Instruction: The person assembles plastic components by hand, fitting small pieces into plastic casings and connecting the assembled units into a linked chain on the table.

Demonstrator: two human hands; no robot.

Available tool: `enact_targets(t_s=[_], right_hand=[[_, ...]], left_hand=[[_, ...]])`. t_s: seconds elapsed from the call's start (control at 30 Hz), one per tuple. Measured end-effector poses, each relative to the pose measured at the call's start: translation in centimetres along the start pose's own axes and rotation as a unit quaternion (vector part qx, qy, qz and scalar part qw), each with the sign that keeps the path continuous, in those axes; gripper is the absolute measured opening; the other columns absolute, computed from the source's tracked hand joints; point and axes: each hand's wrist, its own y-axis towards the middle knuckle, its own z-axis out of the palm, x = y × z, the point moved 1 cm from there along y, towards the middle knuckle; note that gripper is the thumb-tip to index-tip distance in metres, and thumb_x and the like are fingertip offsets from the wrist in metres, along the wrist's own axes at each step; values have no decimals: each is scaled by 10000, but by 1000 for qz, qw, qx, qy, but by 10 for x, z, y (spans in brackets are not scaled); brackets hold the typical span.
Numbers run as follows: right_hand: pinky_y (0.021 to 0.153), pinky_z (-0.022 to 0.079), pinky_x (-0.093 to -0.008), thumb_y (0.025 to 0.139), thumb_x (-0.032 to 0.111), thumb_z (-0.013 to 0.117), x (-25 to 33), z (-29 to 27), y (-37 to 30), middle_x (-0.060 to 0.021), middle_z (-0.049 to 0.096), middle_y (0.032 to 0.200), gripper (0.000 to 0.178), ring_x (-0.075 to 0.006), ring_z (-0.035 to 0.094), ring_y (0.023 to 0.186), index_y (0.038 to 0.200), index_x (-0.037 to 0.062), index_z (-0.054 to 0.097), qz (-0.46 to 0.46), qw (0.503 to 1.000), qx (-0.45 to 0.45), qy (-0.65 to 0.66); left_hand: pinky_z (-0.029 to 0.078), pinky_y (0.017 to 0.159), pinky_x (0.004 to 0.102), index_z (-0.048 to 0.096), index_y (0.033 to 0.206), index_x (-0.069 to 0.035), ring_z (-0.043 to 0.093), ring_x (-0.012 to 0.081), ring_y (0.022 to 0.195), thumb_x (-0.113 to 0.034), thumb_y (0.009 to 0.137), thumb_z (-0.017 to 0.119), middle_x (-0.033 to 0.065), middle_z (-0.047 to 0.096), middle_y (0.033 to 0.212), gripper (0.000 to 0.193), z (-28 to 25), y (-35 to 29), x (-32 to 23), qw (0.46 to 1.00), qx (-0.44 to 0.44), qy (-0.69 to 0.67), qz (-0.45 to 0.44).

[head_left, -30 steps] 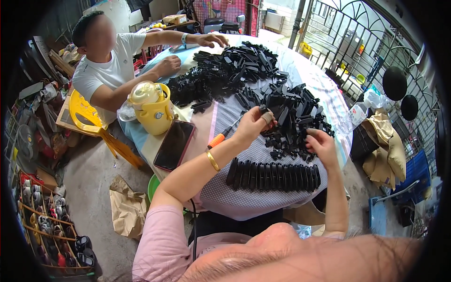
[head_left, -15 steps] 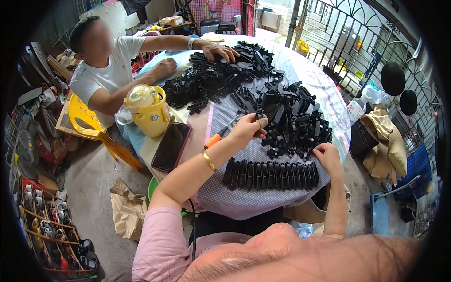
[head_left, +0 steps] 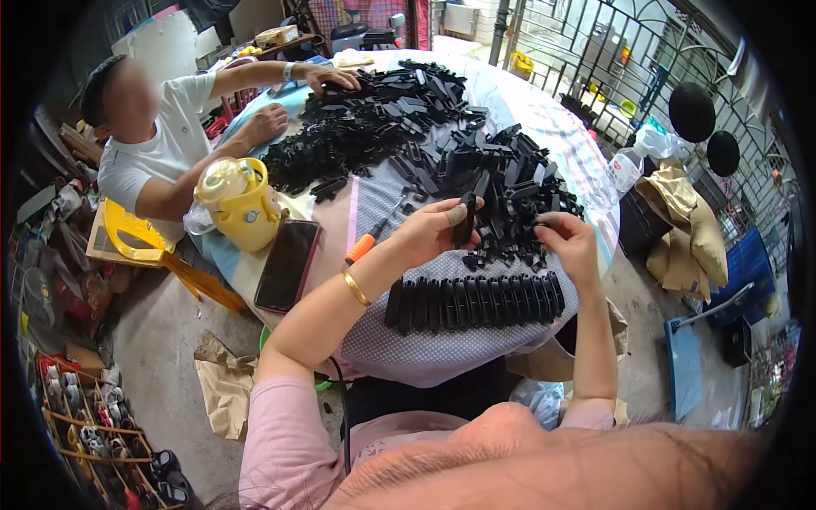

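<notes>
My left hand (head_left: 435, 229) grips a long black plastic piece (head_left: 465, 219), held upright above the near edge of the pile. To its right, my right hand (head_left: 568, 244) is raised with thumb and forefinger pinched together; whatever is between them is too small to make out. Behind both hands spreads a heap of loose black plastic pieces (head_left: 510, 174). In front of them, a neat row of similar black pieces (head_left: 476, 302) lies side by side on the dotted cloth. An orange-handled screwdriver (head_left: 361, 247) rests left of the row, beside my left wrist.
A phone (head_left: 289, 265) and a yellow bucket-like container (head_left: 242, 204) stand left on the round table (head_left: 574, 110). Across at the far left, a co-worker's hand (head_left: 331, 79) reaches into another black heap (head_left: 340, 136). A yellow chair (head_left: 136, 234) is beside them. Brown sacks (head_left: 684, 234) sit right.
My right hand has lifted from the table beside the row and come closer to my left hand, now pinching. The left still holds its black piece. The co-worker's hand has shifted on the heap.
</notes>
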Motion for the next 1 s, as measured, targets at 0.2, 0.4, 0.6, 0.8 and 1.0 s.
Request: enact_targets(t_s=[0.2,0.4,0.6,0.8,1.0], right_hand=[[579,458,-195,841,-33,576,28,53,3,-10,555,747,196,-63,546,639,1026,-32,640,-159,984,78,-23],[581,483,-227,773,13,686,32,72,-1,-69,631,770,108,-113,603,653,851,-33,627,-265,951,-22,-155],[574,490,-317,733,-20,673,35,74,-4,-122,606,767,109,-256,605,657,832,-24,628,-389,885,-62,-250],[612,486,-346,754,-11,639,34,74,-7,-137,587,864,110,-284,596,731,858,-41,622,-394,872,-11,-290],[765,441,-379,776,55,632,46,68,-18,-132,566,949,139,-286,564,864,870,-46,621,-364,890,20,-274]], left_hand=[[515,773,362,406,1324,-28,610,211,864,-177,954,444,74,577,970,400,0,-12,0,997,68,-30,9],[521,820,425,436,1255,-40,625,250,912,-196,938,488,87,590,998,357,7,-16,6,996,88,8,10],[524,823,415,433,1244,-42,624,243,927,-201,925,524,87,579,1053,368,10,-15,7,996,75,33,26],[527,837,373,429,1273,-42,612,198,962,-196,921,538,74,572,1097,399,11,-13,10,995,63,56,51],[533,825,325,473,1254,-43,599,144,968,-164,918,540,49,577,1098,363,19,-13,9,994,66,50,77]])
